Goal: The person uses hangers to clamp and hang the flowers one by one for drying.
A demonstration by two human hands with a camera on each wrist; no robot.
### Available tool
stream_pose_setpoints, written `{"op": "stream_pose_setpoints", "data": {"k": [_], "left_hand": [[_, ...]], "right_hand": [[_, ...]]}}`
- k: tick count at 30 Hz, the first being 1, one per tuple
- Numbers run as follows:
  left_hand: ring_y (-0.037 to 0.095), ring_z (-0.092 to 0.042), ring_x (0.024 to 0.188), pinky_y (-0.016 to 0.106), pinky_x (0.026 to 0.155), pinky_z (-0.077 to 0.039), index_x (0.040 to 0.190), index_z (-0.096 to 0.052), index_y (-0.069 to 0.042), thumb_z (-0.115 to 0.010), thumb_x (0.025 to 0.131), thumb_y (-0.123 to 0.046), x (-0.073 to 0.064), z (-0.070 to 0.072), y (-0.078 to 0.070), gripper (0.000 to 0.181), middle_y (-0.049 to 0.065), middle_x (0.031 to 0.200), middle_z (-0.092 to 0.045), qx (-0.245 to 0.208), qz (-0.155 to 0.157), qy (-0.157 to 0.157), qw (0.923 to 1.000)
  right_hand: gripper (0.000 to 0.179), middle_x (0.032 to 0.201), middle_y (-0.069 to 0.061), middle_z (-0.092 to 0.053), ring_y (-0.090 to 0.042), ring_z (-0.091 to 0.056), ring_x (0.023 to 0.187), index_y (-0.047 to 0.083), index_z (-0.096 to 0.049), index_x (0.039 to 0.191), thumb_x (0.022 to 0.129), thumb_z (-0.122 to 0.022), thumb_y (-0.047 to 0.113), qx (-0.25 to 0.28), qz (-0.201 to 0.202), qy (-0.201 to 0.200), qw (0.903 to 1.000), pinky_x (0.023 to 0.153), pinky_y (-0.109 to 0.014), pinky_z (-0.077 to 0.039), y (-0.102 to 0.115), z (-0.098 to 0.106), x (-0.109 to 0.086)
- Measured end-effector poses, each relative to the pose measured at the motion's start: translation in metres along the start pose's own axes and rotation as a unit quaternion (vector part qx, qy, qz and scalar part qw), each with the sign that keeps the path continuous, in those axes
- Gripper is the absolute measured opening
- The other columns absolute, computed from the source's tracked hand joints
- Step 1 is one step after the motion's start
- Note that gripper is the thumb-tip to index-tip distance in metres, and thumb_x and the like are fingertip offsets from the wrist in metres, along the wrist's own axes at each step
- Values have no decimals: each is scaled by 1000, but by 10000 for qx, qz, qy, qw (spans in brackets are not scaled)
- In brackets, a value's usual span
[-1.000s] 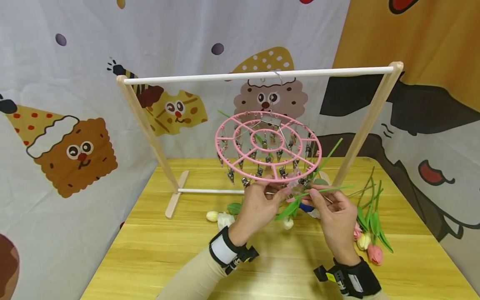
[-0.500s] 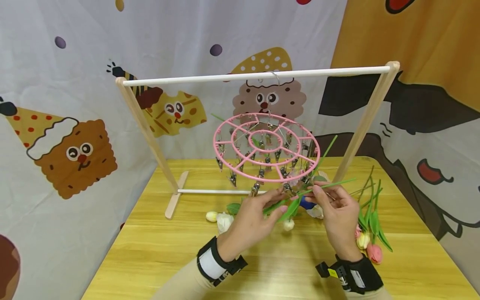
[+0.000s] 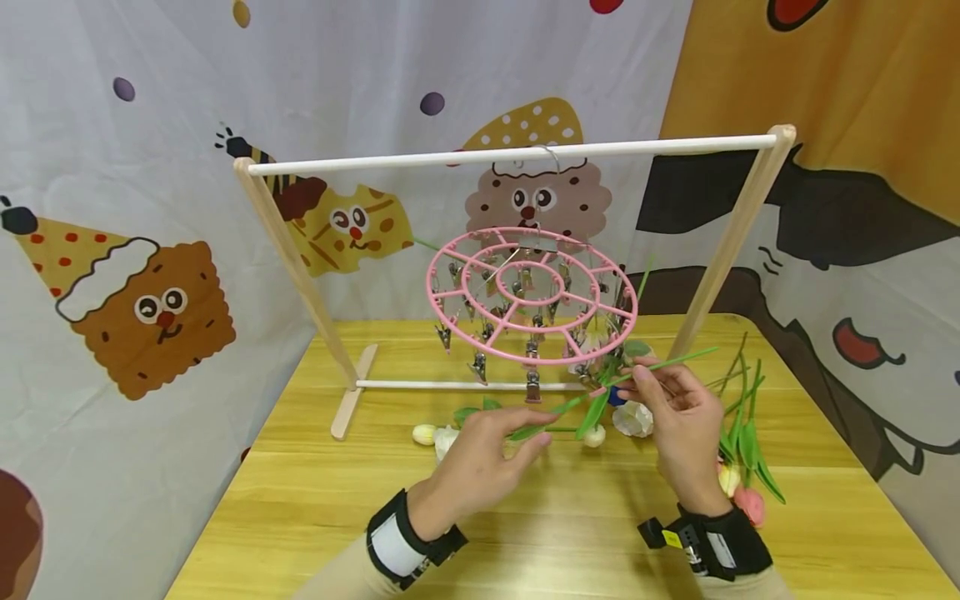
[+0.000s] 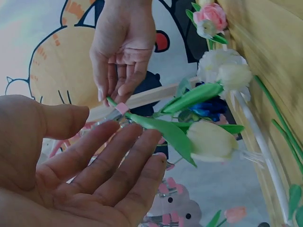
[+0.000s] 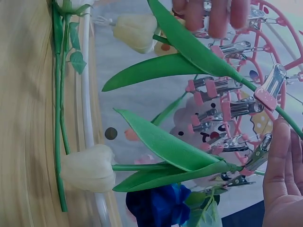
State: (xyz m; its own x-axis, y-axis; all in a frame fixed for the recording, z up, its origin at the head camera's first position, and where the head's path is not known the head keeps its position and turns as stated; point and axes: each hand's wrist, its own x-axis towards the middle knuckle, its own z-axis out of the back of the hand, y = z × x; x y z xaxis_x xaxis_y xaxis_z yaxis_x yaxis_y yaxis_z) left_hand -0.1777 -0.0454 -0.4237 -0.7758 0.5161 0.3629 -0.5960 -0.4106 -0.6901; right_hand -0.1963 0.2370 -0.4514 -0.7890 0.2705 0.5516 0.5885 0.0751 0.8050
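Note:
My right hand point(image 3: 678, 408) pinches the green stem point(image 3: 686, 359) of an artificial white tulip point(image 5: 135, 33) at the front right of a pink round clip hanger point(image 3: 480, 340). A metal clip point(image 5: 272, 85) with pink tips sits on that stem, close to the right fingertips. My left hand point(image 3: 487, 458), fingers extended and thumb apart, is beside the tulip's green leaves point(image 4: 165, 135) and holds nothing. From the head view, the left hand hides part of the leaves. A second white tulip point(image 5: 90, 168) hangs from another clip, below the first one in the right wrist view.
The hanger hooks over a white rod point(image 3: 375, 158) on a wooden stand point(image 3: 296, 267). Several metal clips dangle from its rings. On the wooden table point(image 3: 315, 517) lie white flowers point(image 3: 423, 434) at left and pink and yellow tulips point(image 3: 748, 504) at right. A blue flower point(image 5: 156, 203) shows behind.
My left hand has left the clip and moved left and down, its fingers opening away from the stem. The right hand keeps its pinch on the stem. The hanger has turned slightly.

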Motion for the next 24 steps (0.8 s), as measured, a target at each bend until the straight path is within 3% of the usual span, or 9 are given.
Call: {"op": "stream_pose_setpoints", "data": {"k": [7, 12, 18, 24], "left_hand": [[16, -83, 120, 42, 107, -70, 134, -87, -16, -72, 118, -23, -11, 5, 17, 23, 1, 131, -88, -72, 347, -12, 9994], [15, -83, 114, 39, 98, -72, 135, -86, -16, -71, 119, -23, -17, 12, 34, 23, 2, 127, -89, 23, 627, -27, 9980], [15, -84, 110, 39, 94, -72, 131, -87, -13, -77, 114, -17, -20, 17, 61, 20, 4, 123, -89, 599, 701, -256, 9954], [23, -84, 109, 41, 92, -72, 125, -88, -9, -89, 104, -11, -23, 18, 83, 21, 7, 122, -89, 1506, 550, -350, 9864]], "right_hand": [[19, 125, -6, -86, -13, -88, 99, -20, -72, 124, 115, -68, -3, -38, -76, 56, 9999, 87, -29, -72, -3, 6, 2], [24, 110, -4, -89, -16, -89, 94, -19, -72, 131, 114, -70, -2, -289, -293, -98, 9991, 85, -28, -72, -1, 7, 2], [23, 107, -6, -89, -16, -87, 90, -14, -76, 132, 113, -73, -1, -672, -463, -309, 9962, 84, -24, -71, 2, 8, -6], [19, 100, -2, -87, -9, -83, 87, -13, -78, 128, 109, -74, -8, -1177, -79, -236, 9927, 74, -16, -66, 4, 7, -23]]}}
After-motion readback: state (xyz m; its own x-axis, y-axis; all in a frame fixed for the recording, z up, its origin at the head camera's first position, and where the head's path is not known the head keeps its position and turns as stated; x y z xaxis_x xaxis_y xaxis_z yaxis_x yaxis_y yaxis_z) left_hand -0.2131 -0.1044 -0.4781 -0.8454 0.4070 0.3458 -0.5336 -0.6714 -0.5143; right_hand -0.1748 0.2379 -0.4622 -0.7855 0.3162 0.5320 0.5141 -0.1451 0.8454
